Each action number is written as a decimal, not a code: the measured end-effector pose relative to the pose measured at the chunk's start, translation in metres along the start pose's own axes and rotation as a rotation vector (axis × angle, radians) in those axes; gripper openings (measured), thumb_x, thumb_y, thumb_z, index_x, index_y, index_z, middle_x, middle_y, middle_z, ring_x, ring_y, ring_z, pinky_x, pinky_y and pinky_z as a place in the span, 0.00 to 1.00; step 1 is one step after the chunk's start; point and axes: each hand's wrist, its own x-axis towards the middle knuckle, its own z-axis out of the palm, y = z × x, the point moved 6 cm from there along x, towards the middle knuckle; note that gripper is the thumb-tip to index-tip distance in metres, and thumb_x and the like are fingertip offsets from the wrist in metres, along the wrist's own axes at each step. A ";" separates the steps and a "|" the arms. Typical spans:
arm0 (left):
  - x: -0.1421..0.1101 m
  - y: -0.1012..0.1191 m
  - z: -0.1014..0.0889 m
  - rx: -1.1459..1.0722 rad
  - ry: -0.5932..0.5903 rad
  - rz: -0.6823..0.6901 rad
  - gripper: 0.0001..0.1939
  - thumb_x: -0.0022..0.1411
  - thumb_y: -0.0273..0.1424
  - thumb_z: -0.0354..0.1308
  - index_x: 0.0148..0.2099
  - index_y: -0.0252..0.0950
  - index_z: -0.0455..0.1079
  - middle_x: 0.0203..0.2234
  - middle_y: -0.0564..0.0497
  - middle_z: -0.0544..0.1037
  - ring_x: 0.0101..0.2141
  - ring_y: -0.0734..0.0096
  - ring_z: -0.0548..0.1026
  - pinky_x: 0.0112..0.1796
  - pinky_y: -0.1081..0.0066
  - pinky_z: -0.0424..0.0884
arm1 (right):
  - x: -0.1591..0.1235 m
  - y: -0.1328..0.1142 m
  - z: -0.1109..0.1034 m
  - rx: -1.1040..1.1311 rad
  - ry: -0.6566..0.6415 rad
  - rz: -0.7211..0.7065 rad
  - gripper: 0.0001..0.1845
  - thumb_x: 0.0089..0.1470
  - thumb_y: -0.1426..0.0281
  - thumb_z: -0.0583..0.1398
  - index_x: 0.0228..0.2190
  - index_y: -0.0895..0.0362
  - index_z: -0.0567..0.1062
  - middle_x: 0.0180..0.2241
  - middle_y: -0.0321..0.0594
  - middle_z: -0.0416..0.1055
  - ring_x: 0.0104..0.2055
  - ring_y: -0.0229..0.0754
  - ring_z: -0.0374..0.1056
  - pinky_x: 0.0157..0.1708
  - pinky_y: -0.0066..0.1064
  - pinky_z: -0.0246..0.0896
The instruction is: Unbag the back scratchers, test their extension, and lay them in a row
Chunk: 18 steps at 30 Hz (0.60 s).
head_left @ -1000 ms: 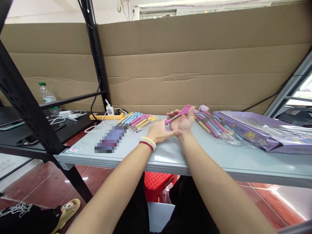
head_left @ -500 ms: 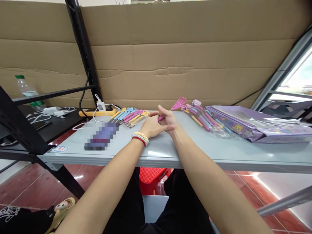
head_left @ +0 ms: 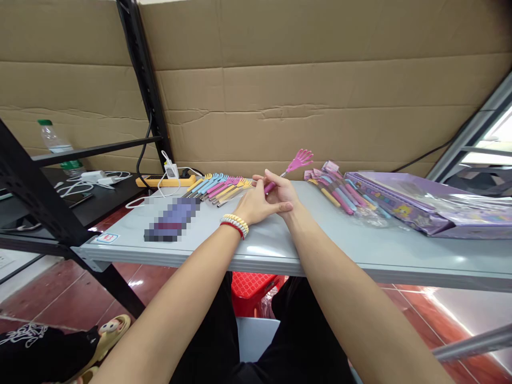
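Observation:
My left hand (head_left: 256, 205), with bracelets on its wrist, and my right hand (head_left: 281, 192) are pressed together over the shelf. A pink hand-shaped back scratcher (head_left: 299, 160) has its handle between them, its fingered head pointing up and right. Both hands are closed about the handle; the left thumb lies across the right wrist, and some fingers are hidden. Left of my hands lies a row of back scratchers (head_left: 218, 186) in yellow, blue and pink. To the right rests a pile of back scratchers in clear wrappers (head_left: 336, 189).
A purple printed box (head_left: 404, 205) with clear plastic is at right. A pixelated flat object (head_left: 172, 220) lies left, near a yellow power strip (head_left: 166, 181) with white cables. Cardboard (head_left: 256, 90) stands behind the grey shelf (head_left: 360, 250). A bottle (head_left: 60, 149) is far left.
The view has shifted slightly. The pink back scratcher now stands out more from my hands, showing more of its handle and metal shaft. My hands stay together.

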 end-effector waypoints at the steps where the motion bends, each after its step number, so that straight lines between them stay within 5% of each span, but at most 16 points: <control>1: 0.000 0.000 0.000 -0.003 0.001 0.009 0.42 0.45 0.55 0.61 0.55 0.36 0.57 0.45 0.44 0.72 0.43 0.59 0.72 0.39 0.66 0.67 | -0.001 0.000 0.002 -0.010 -0.028 -0.025 0.13 0.41 0.62 0.68 0.21 0.58 0.73 0.24 0.37 0.73 0.27 0.37 0.69 0.28 0.28 0.66; 5: -0.001 0.000 -0.001 0.007 0.003 0.051 0.40 0.45 0.55 0.61 0.54 0.36 0.59 0.42 0.46 0.74 0.40 0.60 0.72 0.37 0.66 0.67 | -0.003 0.002 0.004 -0.074 -0.068 -0.049 0.13 0.38 0.63 0.69 0.21 0.58 0.75 0.27 0.38 0.75 0.30 0.37 0.70 0.29 0.28 0.66; 11: 0.002 -0.002 0.000 0.083 0.013 -0.012 0.27 0.47 0.58 0.57 0.29 0.37 0.63 0.28 0.51 0.72 0.32 0.65 0.71 0.31 0.68 0.64 | -0.001 0.003 0.001 -0.094 0.076 0.084 0.17 0.44 0.60 0.65 0.18 0.61 0.73 0.19 0.39 0.70 0.19 0.34 0.64 0.16 0.25 0.56; 18: 0.004 -0.001 0.001 0.020 -0.004 0.033 0.28 0.49 0.60 0.53 0.26 0.37 0.63 0.29 0.50 0.73 0.32 0.66 0.71 0.31 0.69 0.62 | 0.009 0.002 -0.007 -0.016 0.153 -0.001 0.19 0.48 0.65 0.60 0.12 0.57 0.62 0.12 0.37 0.61 0.13 0.35 0.58 0.11 0.25 0.49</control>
